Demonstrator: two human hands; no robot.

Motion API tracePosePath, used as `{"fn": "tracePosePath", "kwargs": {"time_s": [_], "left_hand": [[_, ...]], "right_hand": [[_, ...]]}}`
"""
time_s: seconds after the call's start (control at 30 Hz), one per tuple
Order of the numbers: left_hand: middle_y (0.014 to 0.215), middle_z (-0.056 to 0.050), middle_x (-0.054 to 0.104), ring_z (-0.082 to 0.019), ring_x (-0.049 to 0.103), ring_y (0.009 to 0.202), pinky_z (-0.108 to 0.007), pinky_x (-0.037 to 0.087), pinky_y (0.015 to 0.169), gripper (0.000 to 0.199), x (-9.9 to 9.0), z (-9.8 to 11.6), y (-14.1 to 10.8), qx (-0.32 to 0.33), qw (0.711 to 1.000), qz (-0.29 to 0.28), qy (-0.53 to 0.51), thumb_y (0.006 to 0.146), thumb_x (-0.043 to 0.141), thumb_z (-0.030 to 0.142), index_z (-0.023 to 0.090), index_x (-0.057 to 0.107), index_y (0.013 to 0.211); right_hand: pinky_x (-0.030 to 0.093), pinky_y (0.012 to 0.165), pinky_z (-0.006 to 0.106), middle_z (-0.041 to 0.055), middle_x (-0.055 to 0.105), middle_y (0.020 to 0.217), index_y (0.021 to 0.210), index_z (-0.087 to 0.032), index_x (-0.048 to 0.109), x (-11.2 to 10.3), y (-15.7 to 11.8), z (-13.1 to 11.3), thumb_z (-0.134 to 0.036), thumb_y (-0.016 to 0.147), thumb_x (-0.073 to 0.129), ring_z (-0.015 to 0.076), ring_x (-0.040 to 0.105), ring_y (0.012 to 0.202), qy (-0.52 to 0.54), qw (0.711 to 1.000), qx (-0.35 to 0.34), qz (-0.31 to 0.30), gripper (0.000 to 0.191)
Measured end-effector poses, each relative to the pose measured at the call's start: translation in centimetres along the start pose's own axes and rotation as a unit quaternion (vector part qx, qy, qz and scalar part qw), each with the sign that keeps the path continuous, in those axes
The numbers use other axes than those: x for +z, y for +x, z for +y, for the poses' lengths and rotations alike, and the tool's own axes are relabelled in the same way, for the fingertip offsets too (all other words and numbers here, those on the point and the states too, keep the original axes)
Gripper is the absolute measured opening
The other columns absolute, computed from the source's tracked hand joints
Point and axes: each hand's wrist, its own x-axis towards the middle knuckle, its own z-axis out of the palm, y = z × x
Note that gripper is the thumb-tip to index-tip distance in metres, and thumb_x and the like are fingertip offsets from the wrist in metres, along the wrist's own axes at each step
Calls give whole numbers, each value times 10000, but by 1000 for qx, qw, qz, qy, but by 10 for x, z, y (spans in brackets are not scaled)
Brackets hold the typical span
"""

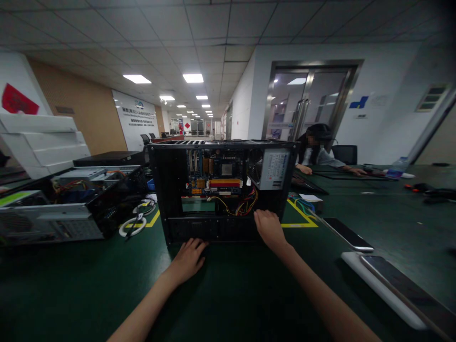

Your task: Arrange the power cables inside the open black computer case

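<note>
From the head view, the black computer case (228,229) stands upright near the middle of the green tabletop (228,304), its open side facing the camera. The colored cables (249,203) bunch below the power supply (273,169), and where they plug in is too dark to make out. The left forearm is cut off by the bottom edge, as is the right.

The left hand (189,259) lies palm down on the tabletop at the case's lower front edge, fingers slightly spread and pointing forward; its grip is open, with nothing in it. The right hand (270,229) reaches up to the case's lower right part, fingers bent over the edge of the lower panel. Its fingertips are hidden, so how firmly the grip closes there, I cannot tell. Lettering on the power supply's label is too small to read.
</note>
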Motion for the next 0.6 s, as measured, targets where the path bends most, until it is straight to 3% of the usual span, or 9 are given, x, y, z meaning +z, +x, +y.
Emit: {"fn": "tracePosePath", "kwargs": {"time_s": [0.27, 0.6], "left_hand": [[1153, -37, 410, -215, 367, 1061, -387, 310, 881, 416, 0, 1, 0, -10, 1000, -9, 2, 772, 398, 253, 272, 338, 1183], [1144, -40, 415, -212, 372, 1054, -377, 315, 874, 408, -1, 0, 0, -2, 1000, 1, 2, 769, 405, 253, 269, 350, 1173]], "right_hand": [[275, 817, 320, 79, 557, 833, 860, -139, 542, 12, -13, 5, -230, 861, 247, 178, 459, 825, 35, 991, -54, 114, 309], [278, 859, 360, 98, 554, 958, 1012, -131, 518, 17, -15, 7, -273, 853, 270, 201, 456, 913, 61, 988, -62, 129, 327]]}}
